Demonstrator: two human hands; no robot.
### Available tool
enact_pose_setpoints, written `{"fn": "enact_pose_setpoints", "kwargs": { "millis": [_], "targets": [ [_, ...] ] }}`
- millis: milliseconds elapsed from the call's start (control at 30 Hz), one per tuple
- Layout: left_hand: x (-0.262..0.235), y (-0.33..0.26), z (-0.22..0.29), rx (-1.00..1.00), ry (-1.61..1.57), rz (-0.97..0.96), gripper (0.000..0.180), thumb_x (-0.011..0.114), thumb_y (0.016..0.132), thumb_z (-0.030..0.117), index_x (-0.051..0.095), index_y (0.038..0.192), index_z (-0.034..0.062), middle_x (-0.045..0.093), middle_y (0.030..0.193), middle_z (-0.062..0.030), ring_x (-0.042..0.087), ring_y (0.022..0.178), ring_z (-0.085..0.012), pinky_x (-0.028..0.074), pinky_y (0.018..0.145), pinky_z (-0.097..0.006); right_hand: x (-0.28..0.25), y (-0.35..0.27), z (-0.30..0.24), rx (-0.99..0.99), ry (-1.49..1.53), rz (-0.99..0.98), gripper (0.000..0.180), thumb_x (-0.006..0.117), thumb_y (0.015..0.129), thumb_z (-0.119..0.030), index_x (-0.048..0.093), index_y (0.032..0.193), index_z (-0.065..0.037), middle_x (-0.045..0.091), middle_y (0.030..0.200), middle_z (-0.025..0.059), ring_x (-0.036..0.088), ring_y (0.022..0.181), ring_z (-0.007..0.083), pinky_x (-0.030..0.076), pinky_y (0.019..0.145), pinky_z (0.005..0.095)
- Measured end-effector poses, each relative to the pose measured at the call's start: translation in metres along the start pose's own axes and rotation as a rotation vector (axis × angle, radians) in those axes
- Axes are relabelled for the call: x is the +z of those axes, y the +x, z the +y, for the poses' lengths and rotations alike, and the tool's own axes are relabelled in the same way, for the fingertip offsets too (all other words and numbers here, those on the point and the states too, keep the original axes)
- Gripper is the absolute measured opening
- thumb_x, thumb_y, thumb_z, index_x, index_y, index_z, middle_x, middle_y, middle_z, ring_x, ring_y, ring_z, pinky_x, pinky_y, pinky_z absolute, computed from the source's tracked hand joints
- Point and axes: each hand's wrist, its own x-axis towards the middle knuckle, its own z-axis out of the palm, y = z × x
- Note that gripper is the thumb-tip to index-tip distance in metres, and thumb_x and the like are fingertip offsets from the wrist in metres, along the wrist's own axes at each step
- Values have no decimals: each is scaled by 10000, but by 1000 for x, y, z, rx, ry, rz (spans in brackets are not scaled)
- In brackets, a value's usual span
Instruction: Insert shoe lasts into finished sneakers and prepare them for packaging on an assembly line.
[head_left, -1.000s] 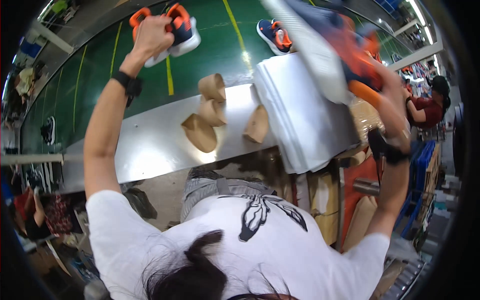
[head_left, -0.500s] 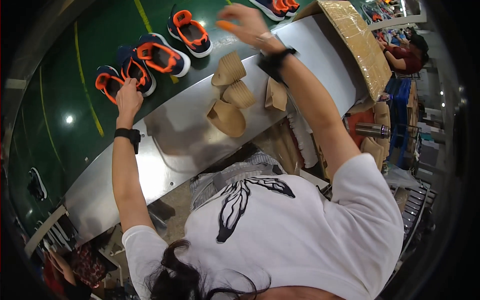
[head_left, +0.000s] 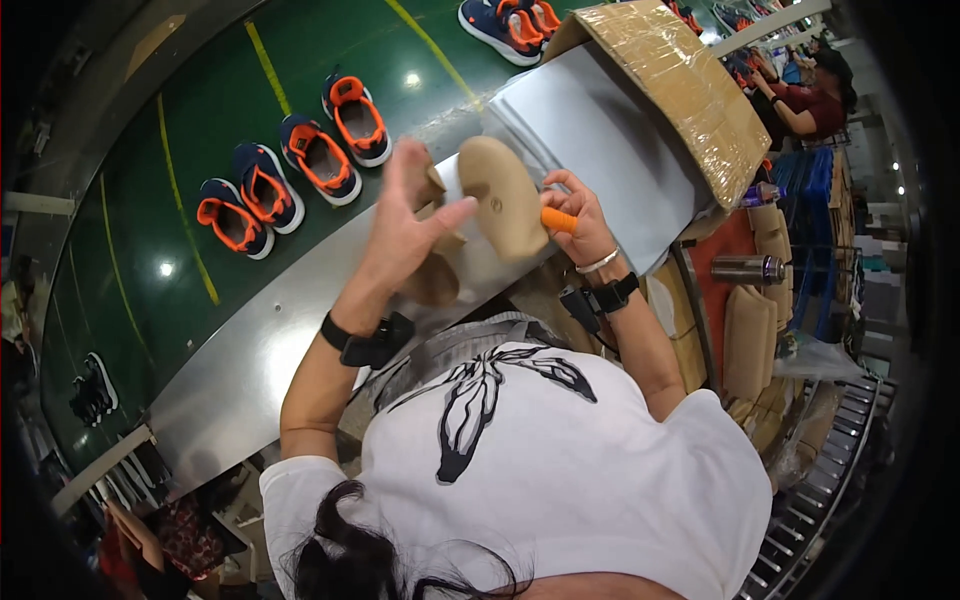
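Gripping an orange-handled tool (head_left: 558,220) in my right hand (head_left: 585,225), I am steadying a tan shoe form (head_left: 503,198) with my open left hand (head_left: 405,235) above the steel bench (head_left: 260,350), the work apparently just beginning, navy-orange shoes (head_left: 290,175) lying far left.

Your left hand (head_left: 405,235) and right hand (head_left: 580,220) meet over the metal counter (head_left: 300,330). Behind it, three shoes (head_left: 290,175) sit on the belt (head_left: 200,120). A cardboard box (head_left: 670,85) lies right, perhaps resting on the counter.

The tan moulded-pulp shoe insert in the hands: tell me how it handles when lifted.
The tan moulded-pulp shoe insert probably feels light: the right hand lifts it easily. It seems stiff, keeping its shape. Its matte surface likely is not slippery.
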Motion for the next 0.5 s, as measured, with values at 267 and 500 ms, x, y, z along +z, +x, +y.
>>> {"fn": "enact_pose_setpoints", "kwargs": {
  "millis": [267,500],
  "targets": [
    [53,1,2,-580,-704,-329,367,647,855,96,521,1190,13,634,1037,-47,614,905,-107,502,780,-253,-137,70,-41,-672,-1429,30,361,699,795,-127,601,1142,-97,647,1091,82,587,1066,222,462,888,311],
    [94,-65,14,-724,-638,-649,422,632,857,66,480,1247,12,614,1090,-22,588,954,-101,478,846,-261,-221,124,5,-358,-850,-28,283,609,840,-55,614,1122,-37,633,1126,119,599,1040,226,479,903,338]
  ]
}}
